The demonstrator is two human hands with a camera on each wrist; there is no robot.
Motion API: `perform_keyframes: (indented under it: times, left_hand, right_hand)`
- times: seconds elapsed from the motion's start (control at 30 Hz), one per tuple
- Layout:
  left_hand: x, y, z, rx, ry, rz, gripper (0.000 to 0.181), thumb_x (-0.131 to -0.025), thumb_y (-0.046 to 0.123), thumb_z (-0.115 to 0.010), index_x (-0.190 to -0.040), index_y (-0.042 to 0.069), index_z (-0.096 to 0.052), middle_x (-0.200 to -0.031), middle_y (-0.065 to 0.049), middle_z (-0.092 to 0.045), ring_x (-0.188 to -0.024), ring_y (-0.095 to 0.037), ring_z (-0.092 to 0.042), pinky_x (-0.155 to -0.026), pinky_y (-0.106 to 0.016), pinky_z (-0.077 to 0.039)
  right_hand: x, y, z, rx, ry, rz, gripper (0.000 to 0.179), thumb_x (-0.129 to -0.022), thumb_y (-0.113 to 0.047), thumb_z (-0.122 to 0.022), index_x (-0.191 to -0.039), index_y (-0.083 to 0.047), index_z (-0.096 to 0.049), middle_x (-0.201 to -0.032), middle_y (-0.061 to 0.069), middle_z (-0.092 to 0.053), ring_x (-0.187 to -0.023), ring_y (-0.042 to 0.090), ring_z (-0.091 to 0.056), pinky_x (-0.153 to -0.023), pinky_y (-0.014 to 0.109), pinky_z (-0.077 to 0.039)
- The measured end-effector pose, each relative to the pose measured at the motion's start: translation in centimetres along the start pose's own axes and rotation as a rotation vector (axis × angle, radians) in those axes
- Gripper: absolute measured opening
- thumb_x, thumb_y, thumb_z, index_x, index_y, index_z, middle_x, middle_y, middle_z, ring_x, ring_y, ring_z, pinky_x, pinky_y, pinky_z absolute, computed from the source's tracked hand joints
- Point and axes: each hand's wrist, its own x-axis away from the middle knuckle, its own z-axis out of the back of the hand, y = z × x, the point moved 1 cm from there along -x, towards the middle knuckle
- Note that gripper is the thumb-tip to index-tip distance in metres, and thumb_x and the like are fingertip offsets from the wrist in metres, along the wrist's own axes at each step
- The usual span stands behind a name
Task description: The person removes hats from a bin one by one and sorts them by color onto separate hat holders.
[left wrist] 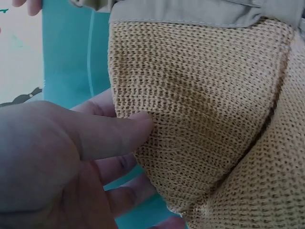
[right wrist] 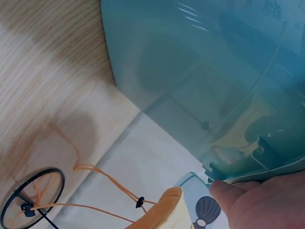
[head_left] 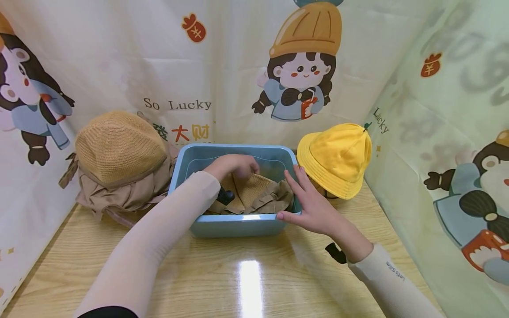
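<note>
My left hand (head_left: 234,165) is down inside the blue tub (head_left: 238,225). It holds the tan knit hat (head_left: 254,192) that lies in the tub. My wrist camera shows my thumb (left wrist: 112,133) pressing on top of the knit part, with my other fingers (left wrist: 126,193) under it, so I am pinching the hat (left wrist: 200,105) between them. The hat's soft brown brim is bunched up at the front of the tub.

My right hand (head_left: 312,203) rests on the tub's right side, at about 3 o'clock from the hat. Its fingers are straight and a little spread, and they lie flat against the rim. My thumb points along the front edge.

The tub sits in the middle of the wooden table (head_left: 254,274). At 9 o'clock from it is another tan knit hat (head_left: 119,152) on a stand. At 2 o'clock is a yellow bucket hat (head_left: 338,157), just beside the tub. Cartoon curtains (head_left: 222,66) hang all around.
</note>
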Motion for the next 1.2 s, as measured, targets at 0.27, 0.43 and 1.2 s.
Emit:
perform_keyframes:
  times: [0.27, 0.43, 1.2]
  left_hand:
    - [0.6, -0.5, 1.0, 0.037, 0.007, -0.066, 0.031, -0.099, 0.001, -0.05, -0.12, 0.013, -0.069, -0.133, -0.008, -0.057, -0.117, -0.022, -0.05, -0.097, -0.037, -0.043]
    - [0.9, -0.7, 1.1, 0.092, -0.006, -0.071, 0.031, -0.101, 0.004, -0.052, -0.124, 0.014, -0.069, -0.136, -0.007, -0.058, -0.126, -0.023, -0.05, -0.104, -0.039, -0.043]
    - [4.6, -1.5, 3.0, -0.073, 0.125, 0.004, 0.038, -0.092, -0.002, -0.059, -0.128, 0.007, -0.065, -0.127, -0.016, -0.062, -0.116, -0.031, -0.059, -0.086, -0.039, -0.05]
  right_hand:
    - [0.1, -0.1, -0.1, -0.026, 0.006, -0.003, 0.104, -0.084, -0.063, -0.068, -0.161, -0.03, -0.006, -0.168, 0.007, 0.008, -0.154, 0.032, 0.006, -0.114, 0.063, -0.027]
    - [0.1, -0.1, -0.2, -0.02, 0.009, 0.0, 0.104, -0.084, -0.064, -0.068, -0.161, -0.031, -0.006, -0.168, 0.007, 0.007, -0.154, 0.031, 0.006, -0.114, 0.063, -0.027]
    - [0.1, 0.3, -0.3, -0.025, 0.024, 0.013, 0.104, -0.084, -0.062, -0.069, -0.161, -0.031, -0.006, -0.168, 0.006, 0.007, -0.154, 0.03, 0.004, -0.113, 0.064, -0.027]
